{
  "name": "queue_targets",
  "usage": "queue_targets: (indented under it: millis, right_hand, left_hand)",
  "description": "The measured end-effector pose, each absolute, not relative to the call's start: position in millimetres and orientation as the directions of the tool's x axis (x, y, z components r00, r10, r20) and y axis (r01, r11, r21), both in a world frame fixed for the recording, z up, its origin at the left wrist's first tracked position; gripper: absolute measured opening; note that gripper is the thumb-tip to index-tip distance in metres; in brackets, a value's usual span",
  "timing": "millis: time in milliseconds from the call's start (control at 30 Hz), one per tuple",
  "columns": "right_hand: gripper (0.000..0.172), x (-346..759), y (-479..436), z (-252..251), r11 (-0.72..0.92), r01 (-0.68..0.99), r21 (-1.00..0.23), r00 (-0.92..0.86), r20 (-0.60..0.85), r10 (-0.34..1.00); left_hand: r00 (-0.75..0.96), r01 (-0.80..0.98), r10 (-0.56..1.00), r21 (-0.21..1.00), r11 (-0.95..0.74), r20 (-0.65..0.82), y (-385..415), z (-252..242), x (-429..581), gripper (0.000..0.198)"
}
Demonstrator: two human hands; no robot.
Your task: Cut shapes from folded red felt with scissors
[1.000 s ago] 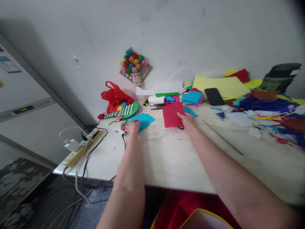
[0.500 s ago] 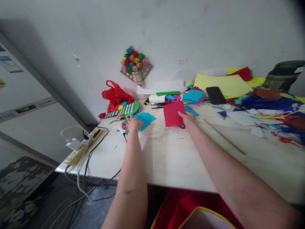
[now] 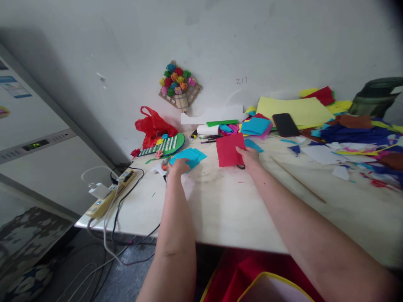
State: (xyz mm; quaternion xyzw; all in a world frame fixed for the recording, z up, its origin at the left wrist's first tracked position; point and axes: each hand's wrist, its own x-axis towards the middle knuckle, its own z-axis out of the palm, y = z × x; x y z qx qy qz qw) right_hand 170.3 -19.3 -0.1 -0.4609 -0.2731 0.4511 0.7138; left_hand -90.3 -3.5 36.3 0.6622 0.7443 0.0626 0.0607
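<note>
My right hand [image 3: 250,158] pinches a red paper square [image 3: 229,150], its thumb on the front face. Below the sheet's lower right corner shows a small dark loop [image 3: 241,167], too little of it to name. My left hand [image 3: 179,166] is down at the near left edge of the fanned blue paper squares [image 3: 194,156], fingers curled and mostly hidden. Just left of those fingers lies a white glue gun [image 3: 160,167] with an orange part. Whether the left hand grips the paper, the gun or nothing, I cannot tell.
Behind the left hand are a green-and-white decorated board [image 3: 173,144] and a red plastic bag [image 3: 154,128]. A power strip [image 3: 108,201] with cables sits at the left edge. To the right lie a phone [image 3: 286,125], a thin stick [image 3: 297,179] and paper scraps [image 3: 346,134].
My left hand has lowered and its spread fingers have curled in, uncovering the left corner of the blue squares. My right hand and the red square have hardly moved.
</note>
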Motion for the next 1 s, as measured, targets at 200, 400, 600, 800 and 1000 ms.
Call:
queue_targets:
  millis: [200,400,600,800,1000]
  right_hand:
    - [0.015,170,-19,1,0.172,-0.382,-0.908,0.454,-0.022,0.891]
    - [0.013,170,-18,-1,0.178,-0.394,-0.902,0.452,-0.021,0.892]
    - [0.011,170,-16,-2,0.2,-0.375,-0.905,0.463,0.004,0.886]
    - [0.015,172,-13,-6,0.197,-0.38,-0.904,0.453,0.004,0.892]
    - [0.017,172,-13,-7,0.2,-0.371,-0.907,0.455,0.01,0.89]
  left_hand:
    - [-0.15,0.957,0.989,0.255,0.141,0.016,-7,40,-92,0.032]
    - [-0.196,0.949,0.98,0.257,0.182,0.027,-3,34,-94,0.018]
    - [-0.25,0.922,0.957,0.339,0.189,0.146,1,30,-99,0.023]
    - [-0.38,0.859,0.9,0.441,0.258,0.213,6,25,-103,0.028]
    - [-0.429,0.819,0.875,0.506,0.27,0.226,5,28,-101,0.028]
